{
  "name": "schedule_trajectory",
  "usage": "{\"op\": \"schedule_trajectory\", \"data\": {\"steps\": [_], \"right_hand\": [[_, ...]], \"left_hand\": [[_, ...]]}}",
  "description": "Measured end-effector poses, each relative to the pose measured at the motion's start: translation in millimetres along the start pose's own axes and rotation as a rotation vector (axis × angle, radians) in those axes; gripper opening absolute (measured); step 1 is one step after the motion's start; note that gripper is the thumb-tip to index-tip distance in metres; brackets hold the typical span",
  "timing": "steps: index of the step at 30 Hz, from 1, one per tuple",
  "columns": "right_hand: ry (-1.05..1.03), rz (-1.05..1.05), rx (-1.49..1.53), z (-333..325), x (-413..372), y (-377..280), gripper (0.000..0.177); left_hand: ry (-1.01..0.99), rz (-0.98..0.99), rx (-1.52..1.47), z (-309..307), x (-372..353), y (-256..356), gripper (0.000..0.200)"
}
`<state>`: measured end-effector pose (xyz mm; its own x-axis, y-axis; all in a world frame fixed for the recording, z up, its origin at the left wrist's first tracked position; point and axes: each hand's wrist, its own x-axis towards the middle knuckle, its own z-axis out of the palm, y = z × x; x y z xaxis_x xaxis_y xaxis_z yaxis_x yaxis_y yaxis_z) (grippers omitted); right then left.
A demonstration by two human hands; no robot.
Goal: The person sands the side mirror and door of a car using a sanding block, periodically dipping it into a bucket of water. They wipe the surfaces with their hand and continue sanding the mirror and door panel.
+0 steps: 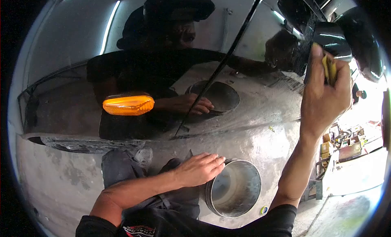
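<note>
My right hand (326, 92) is raised to the side mirror of a glossy black car, its fingers pinched around a small folded yellow sheet (330, 70). The fingertips overlap the mirror's base (333, 41), and the mirror housing (368, 49) sticks out beyond them. Lower down, my left hand (201, 169) lies with fingers stretched out over my knee, the fingertips right at the rim of a round bucket (260, 178). Cloudy liquid shows inside the bucket. An orange side marker (128, 105) sits on the car's black body panel (65, 90), left of the door gap.
The car's dark side reflects my head, arms and the bucket. A small yellow-green round item (264, 210) lies on the concrete floor (75, 180) near the bucket. Boxes and clutter (344, 147) stand at the right, with another person (358, 93) farther back.
</note>
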<state>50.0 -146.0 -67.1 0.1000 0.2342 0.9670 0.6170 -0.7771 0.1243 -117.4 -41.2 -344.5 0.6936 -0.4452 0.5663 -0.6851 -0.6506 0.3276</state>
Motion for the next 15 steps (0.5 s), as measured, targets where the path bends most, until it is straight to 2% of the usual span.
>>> {"op": "schedule_trajectory", "data": {"steps": [3,4,7,8,11,15], "right_hand": [[-0.004,-0.121,-0.025,2,8,6,0.027],[-0.075,-0.086,-0.105,-2,16,-2,0.028],[0.002,-0.180,-0.154,0,22,-6,0.031],[-0.008,0.004,-0.039,1,13,-8,0.024],[-0.010,-0.047,-0.124,-1,13,-8,0.022],[0.111,-0.101,-0.176,3,36,-3,0.022]], "left_hand": [[-0.004,0.009,0.003,4,1,-1,0.031],[-0.005,0.008,0.001,6,0,-1,0.031],[-0.011,-0.003,-0.014,7,1,-1,0.030],[-0.015,0.001,-0.015,8,0,-1,0.030],[-0.014,0.000,-0.009,8,1,-2,0.029],[-0.022,0.001,-0.002,6,3,-1,0.029]]}}
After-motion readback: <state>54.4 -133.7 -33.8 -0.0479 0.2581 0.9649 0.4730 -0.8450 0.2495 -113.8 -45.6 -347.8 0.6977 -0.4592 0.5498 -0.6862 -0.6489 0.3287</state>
